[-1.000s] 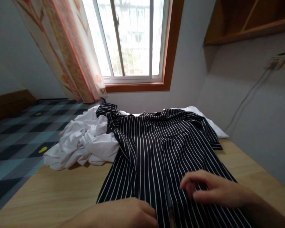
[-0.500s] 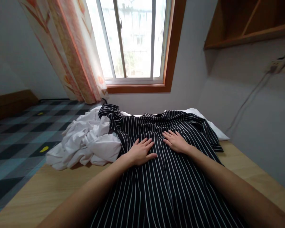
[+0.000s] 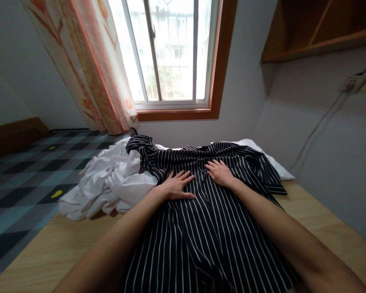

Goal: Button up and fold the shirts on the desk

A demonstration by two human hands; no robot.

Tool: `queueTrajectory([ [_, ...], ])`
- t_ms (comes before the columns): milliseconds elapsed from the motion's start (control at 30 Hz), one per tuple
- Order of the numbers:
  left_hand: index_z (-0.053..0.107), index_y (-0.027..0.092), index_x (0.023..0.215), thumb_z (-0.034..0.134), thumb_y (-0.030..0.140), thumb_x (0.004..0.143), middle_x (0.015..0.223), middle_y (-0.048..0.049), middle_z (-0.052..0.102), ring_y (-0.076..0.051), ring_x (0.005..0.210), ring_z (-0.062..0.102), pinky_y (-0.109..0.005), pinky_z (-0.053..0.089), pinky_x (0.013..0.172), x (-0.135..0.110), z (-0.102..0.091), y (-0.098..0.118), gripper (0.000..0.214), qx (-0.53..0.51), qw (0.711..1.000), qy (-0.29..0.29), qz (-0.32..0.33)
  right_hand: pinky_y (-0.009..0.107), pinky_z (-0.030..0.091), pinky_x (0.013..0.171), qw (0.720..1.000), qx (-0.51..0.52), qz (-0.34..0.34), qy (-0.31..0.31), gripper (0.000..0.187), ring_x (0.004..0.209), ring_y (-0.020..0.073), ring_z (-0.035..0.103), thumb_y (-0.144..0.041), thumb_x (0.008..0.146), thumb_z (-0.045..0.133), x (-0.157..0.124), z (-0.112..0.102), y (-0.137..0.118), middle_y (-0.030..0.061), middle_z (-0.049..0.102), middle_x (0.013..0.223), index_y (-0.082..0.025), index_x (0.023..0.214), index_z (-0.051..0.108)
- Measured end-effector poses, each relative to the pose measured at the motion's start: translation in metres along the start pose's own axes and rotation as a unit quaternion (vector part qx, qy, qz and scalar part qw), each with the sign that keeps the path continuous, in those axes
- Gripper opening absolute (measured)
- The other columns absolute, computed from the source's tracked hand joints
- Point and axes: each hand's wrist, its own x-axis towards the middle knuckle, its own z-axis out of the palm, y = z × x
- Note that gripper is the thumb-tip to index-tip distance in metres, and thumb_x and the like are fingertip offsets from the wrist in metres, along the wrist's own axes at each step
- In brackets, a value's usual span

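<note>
The striped shirt (image 3: 213,228), black with thin white lines, lies spread on the pale wooden bench (image 3: 70,236), as I view it remotely through the head camera. I take this shirt as the landmark for all positions. Its collar end points away from the person, and its lower part runs toward the bottom edge of my view.

On the upper half of the shirt I see both hands, palms down and flat, gripping nothing. The left hand (image 3: 178,186) is open with its fingers spread and its thumb extended toward the right; the right hand (image 3: 220,173), also open, rests near it, slightly closer to the collar. Beyond the fingertips the fabric gathers in shallow creases.

Left of the shirt, touching its sleeve, is a crumpled white cloth (image 3: 106,183); another white cloth (image 3: 282,171) shows from beneath its far right side. Farther left I note a bed (image 3: 24,203) with a checked cover. Beyond the shirt are a window (image 3: 177,53) and, to its left, a patterned curtain (image 3: 100,73). High to the shirt's right hangs a wooden shelf (image 3: 320,53).
</note>
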Motion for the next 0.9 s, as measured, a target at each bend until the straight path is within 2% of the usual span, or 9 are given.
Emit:
queueTrajectory([
  [67,0.033,0.027,0.149,0.053,0.074,0.077,0.159,-0.0122,0.023,-0.037,0.145,0.017,-0.064,0.005,0.112,-0.002,-0.005,0.007,0.088,-0.007,1.0,0.015,-0.004,0.043,0.034,0.106,0.998,0.025,0.032,0.058,0.035,0.125,0.0268,0.049,-0.027,0.093,0.045,-0.013,-0.006,-0.013,0.0128,0.057,0.133,-0.017,0.124,0.059],
  [133,0.048,0.025,0.14,0.061,0.062,0.079,0.149,-0.0136,0.042,-0.037,0.138,0.033,-0.06,0.019,0.111,-0.002,-0.009,0.018,0.072,-0.007,0.998,0.055,-0.012,0.036,0.042,0.093,0.993,0.062,0.059,0.081,0.024,0.107,0.0239,0.058,-0.026,0.091,0.05,-0.026,-0.01,-0.028,0.0117,0.064,0.115,-0.017,0.109,0.062],
  [200,0.062,0.022,0.123,0.064,0.045,0.082,0.13,-0.0127,0.059,-0.033,0.123,0.049,-0.051,0.033,0.105,0.002,-0.012,0.031,0.047,-0.006,0.995,0.102,-0.024,0.033,0.044,0.085,0.991,0.099,0.072,0.061,0.017,0.095,0.0215,0.06,-0.028,0.089,0.053,-0.037,-0.012,-0.041,0.0087,0.064,0.103,-0.018,0.099,0.062],
  [267,0.068,0.019,0.109,0.059,0.031,0.085,0.113,-0.0111,0.066,-0.028,0.109,0.058,-0.041,0.042,0.097,0.01,-0.013,0.043,0.028,-0.019,0.99,0.133,-0.04,0.032,0.044,0.08,0.99,0.113,0.083,0.032,0.017,0.092,0.0209,0.061,-0.032,0.087,0.056,-0.046,-0.011,-0.051,0.0075,0.063,0.1,-0.019,0.096,0.061],
  [400,0.068,0.017,0.099,0.052,0.018,0.085,0.104,-0.0089,0.067,-0.022,0.098,0.062,-0.032,0.047,0.087,0.024,-0.004,0.057,0.021,-0.088,0.981,0.155,-0.079,0.032,0.043,0.074,0.991,0.061,0.115,0.038,0.022,0.093,0.0238,0.061,-0.035,0.088,0.053,-0.058,-0.009,-0.064,0.01,0.062,0.104,-0.018,0.1,0.059],
  [567,0.067,0.017,0.089,0.054,0.022,0.085,0.097,-0.0071,0.066,-0.021,0.093,0.062,-0.033,0.047,0.083,0.025,0.015,0.064,0.015,-0.126,0.964,0.203,-0.119,0.032,0.042,0.072,0.99,0.046,0.122,0.048,0.016,0.088,0.0232,0.062,-0.025,0.084,0.051,-0.068,-0.011,-0.063,0.0095,0.063,0.1,-0.017,0.095,0.06],
  [733,0.068,0.02,0.098,0.048,0.019,0.087,0.102,-0.0055,0.065,-0.022,0.099,0.06,-0.037,0.043,0.088,0.019,0.025,0.066,0.022,-0.136,0.954,0.246,-0.1,0.029,0.04,0.075,0.986,0.101,0.13,0.027,0.012,0.084,0.0195,0.063,-0.015,0.08,0.051,-0.068,-0.014,-0.046,0.0056,0.068,0.089,-0.019,0.083,0.062],
  [833,0.07,0.021,0.095,0.052,0.028,0.089,0.1,-0.0047,0.065,-0.023,0.098,0.06,-0.04,0.042,0.088,0.018,0.026,0.065,0.02,-0.147,0.956,0.241,-0.078,0.029,0.04,0.075,0.982,0.118,0.144,0.017,0.014,0.083,0.0191,0.063,-0.013,0.08,0.051,-0.065,-0.016,-0.038,0.0042,0.069,0.085,-0.019,0.084,0.062],
  [900,0.071,0.022,0.092,0.056,0.033,0.088,0.098,-0.0044,0.065,-0.024,0.097,0.059,-0.041,0.04,0.089,0.019,0.026,0.064,0.019,-0.15,0.957,0.239,-0.07,0.029,0.04,0.075,0.98,0.118,0.159,0.009,0.012,0.084,0.0204,0.064,-0.02,0.084,0.051,-0.062,-0.017,-0.036,0.005,0.07,0.086,-0.02,0.084,0.063],
])
